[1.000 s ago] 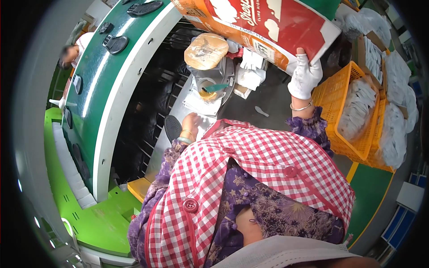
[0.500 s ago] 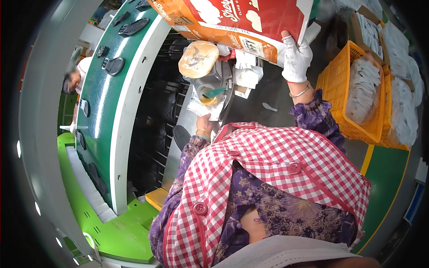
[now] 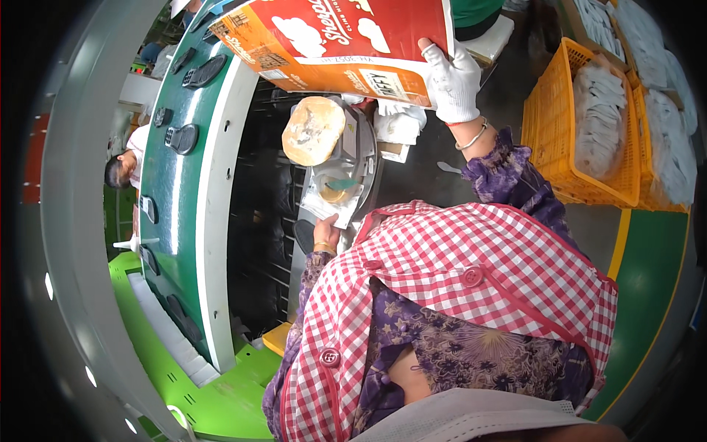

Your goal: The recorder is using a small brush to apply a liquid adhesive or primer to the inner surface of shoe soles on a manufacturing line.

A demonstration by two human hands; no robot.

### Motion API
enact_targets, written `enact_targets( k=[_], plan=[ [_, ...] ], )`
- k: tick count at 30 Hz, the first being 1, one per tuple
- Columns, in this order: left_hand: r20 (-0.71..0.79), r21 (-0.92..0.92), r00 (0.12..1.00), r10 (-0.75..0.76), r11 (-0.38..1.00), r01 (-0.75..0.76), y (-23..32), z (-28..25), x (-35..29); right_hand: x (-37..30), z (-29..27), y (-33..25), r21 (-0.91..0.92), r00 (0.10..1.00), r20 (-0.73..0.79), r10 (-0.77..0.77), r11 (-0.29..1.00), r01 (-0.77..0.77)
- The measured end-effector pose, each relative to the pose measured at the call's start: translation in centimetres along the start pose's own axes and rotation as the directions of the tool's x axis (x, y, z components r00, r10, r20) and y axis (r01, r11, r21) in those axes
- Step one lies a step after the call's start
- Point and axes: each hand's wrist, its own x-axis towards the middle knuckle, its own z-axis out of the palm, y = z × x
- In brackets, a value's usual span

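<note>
My right hand (image 3: 453, 85), in a white glove with bare thumb tip, grips the right edge of a red and orange cardboard box (image 3: 324, 51). The box is tilted, and its far side is out of view. My bare left hand (image 3: 326, 232) is at the near edge of a white sheet (image 3: 342, 216), its fingers curled and seemingly pinching it. On that sheet stands a small round dish of yellowish stuff (image 3: 335, 193) with a green strip (image 3: 342, 184) lying across it. Just beyond, a round tan pad (image 3: 314, 131) tops a grey stand. A dark shoe sole (image 3: 303, 236) lies beside my left hand.
A green conveyor belt (image 3: 166, 228) with several dark soles runs along the left, a person (image 3: 121, 169) behind it. Black racks fill the gap beneath. White gloves (image 3: 398, 110) hang past the stand. Orange crates (image 3: 549, 132) of bagged white items stand at right.
My right hand has moved left with the box, which now sits farther left over the stand. My left hand remains by the white sheet. The whole view has turned slightly.
</note>
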Motion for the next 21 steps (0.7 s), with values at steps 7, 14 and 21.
enact_targets(
  k=[7, 14, 21],
  plan=[
    [-0.014, 0.002, 0.999, -0.052, 0.999, 0.052, 0.8, 0.0, -0.2, -0.2, -1.3, -0.2, -0.208, 0.996, 0.081, -0.025, 0.977, 0.041],
    [0.059, 0.010, 0.998, -0.035, 0.999, 0.034, 0.7, 0.4, 0.3, -2.3, -6.0, 3.1, -0.211, 1.000, 0.000, -0.023, 0.977, 0.023],
    [0.070, 0.024, 0.997, -0.014, 1.000, 0.012, 0.0, -0.4, 1.0, -3.4, -9.8, 4.3, -0.357, 0.999, -0.016, -0.049, 0.933, 0.040]
  ],
)
